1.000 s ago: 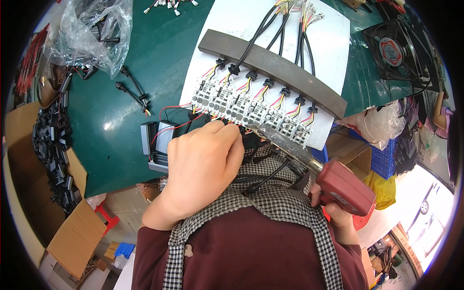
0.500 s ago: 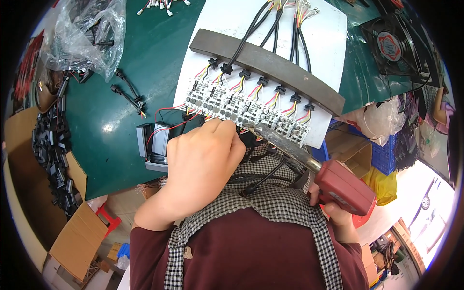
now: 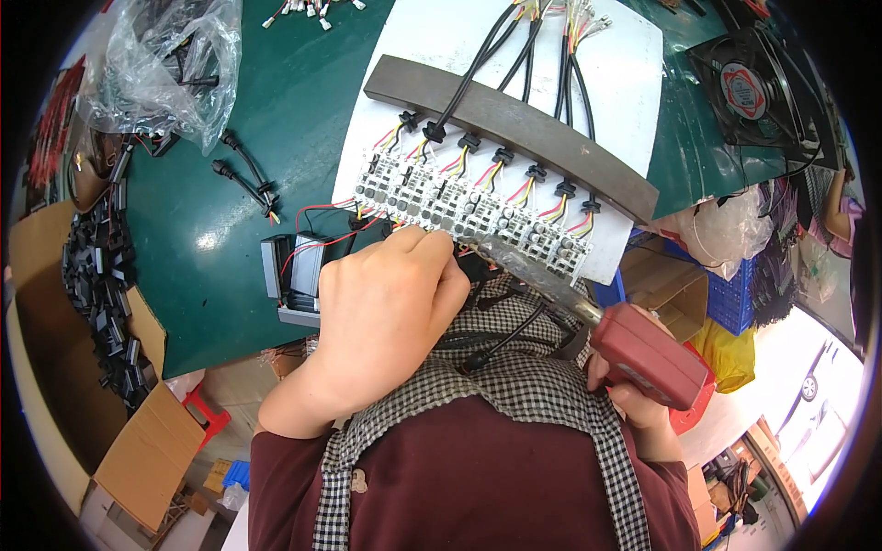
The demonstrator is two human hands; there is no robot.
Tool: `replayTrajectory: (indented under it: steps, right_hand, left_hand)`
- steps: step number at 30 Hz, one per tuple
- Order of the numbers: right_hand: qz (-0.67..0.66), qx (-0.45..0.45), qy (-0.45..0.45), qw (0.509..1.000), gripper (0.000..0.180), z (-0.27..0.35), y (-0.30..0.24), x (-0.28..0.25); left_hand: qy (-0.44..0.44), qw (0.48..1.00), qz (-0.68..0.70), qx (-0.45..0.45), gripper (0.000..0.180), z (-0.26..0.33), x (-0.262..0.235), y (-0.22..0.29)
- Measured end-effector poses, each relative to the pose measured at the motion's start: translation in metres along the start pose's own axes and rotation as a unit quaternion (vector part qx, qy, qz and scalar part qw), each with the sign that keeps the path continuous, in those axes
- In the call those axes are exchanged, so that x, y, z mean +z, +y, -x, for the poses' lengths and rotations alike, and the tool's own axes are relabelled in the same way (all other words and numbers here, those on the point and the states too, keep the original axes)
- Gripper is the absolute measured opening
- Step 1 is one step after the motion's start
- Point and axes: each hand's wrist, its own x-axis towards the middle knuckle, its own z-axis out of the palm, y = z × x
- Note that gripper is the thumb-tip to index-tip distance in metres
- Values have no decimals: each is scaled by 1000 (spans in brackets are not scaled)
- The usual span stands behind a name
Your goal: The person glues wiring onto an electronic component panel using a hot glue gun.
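Head camera is looking down at a green tabletop, where the left hand is curling its grip almost shut, the fingertips pressing at the near edge of a row of small circuit boards; what is pinched under the fingers I cannot tell, because the hand is covering it. The right hand is closing its grip fully around the red handle of a soldering tool, and the metal barrel of this tool is reaching toward the boards just beside the left fingertips. The boards are lying in one slanted row on a white sheet, and each is carrying coloured wires that are going under a long dark bar; I am counting about seven black connectors along this bar, and several black cables are running away from it to the far edge. A small grey box with thin red wires is lying just beside the left hand. Two short black cables are lying apart on the green surface. One clear plastic bag holding dark parts is sitting at the far left. One cardboard box full of black parts is standing below the left edge. One black fan is resting at the far right.
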Motion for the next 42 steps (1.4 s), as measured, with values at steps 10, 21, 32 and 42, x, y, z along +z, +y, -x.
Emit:
replayTrajectory:
  steps: [10,21,32,42]
  right_hand:
    - [-42,20,66,997,73,0,-4,12]
    - [5,-11,106,994,72,2,13,-11]
    - [17,-22,92,995,66,-1,2,5]
    - [19,-53,118,991,66,-7,-7,16]
  left_hand:
    - [-3,999,-39,33,15,-7,-2,-3]
    - [124,988,-64,68,11,7,-37,-19]
    - [328,910,-233,-100,33,-25,-105,-250]
    - [280,947,-105,-114,43,11,-98,-233]
